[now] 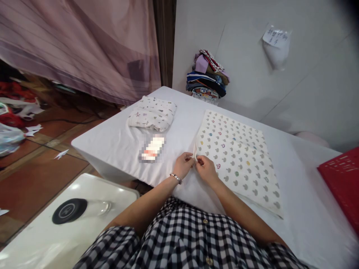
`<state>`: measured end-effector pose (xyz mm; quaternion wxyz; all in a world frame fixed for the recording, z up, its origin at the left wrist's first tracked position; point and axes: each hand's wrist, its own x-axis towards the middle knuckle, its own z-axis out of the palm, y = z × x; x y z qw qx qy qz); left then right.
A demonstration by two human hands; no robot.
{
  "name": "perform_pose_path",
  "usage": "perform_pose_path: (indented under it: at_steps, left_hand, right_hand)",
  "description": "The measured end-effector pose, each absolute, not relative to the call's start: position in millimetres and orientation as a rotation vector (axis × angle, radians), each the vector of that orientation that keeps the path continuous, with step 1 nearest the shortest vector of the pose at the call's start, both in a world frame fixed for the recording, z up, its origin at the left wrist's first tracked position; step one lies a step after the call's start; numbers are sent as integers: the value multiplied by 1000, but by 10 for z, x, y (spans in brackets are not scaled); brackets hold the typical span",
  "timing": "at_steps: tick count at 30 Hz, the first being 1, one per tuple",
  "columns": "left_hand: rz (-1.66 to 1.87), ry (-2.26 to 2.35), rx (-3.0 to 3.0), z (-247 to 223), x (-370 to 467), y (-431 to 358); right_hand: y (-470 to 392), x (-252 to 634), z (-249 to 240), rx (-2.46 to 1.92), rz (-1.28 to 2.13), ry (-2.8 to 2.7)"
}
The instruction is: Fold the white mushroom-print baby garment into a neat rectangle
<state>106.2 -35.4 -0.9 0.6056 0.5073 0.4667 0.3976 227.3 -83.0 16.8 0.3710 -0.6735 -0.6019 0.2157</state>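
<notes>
Cloth (238, 157): off-white, mushroom-printed, folded into a flat, layered rectangle; lay on the white-draped bench (186, 112). Bundle (153, 113): pale printed fabric, rumpled, rounded; sat apart, to the left. Left hand (184, 164) and right hand (206, 170): nearly met, forearms angled inward; fingers (189, 158) of both pinched the cloth's left edge.

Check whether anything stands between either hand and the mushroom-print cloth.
Nothing visible does; the left hand and right hand both pinch the mushroom-print cloth at its left edge. The pixelated item lies apart, leftward.
</notes>
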Motion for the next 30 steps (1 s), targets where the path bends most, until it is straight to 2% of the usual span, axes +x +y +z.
perform_pose_path:
  at_steps: [10, 16, 18, 24, 30]
  left_hand:
    - [915, 1010, 902, 48, 1070, -371]
    - [866, 932, 805, 14, 1064, -359]
    - [848, 933, 765, 15, 1044, -344]
    - [883, 976, 728, 66, 968, -303]
    - [949, 1078, 1210, 53, 1027, -361]
  right_hand:
    - [-873, 2272, 138, -1645, 559, -1549]
    - [-860, 2340, 96, -1565, 1072, -1159]
    - [-863, 2376, 78, -1510, 1130, -1096]
    - [-899, 2410, 82, -1607, 913, -1124]
    - [-892, 2294, 185, -1608, 501, -1636]
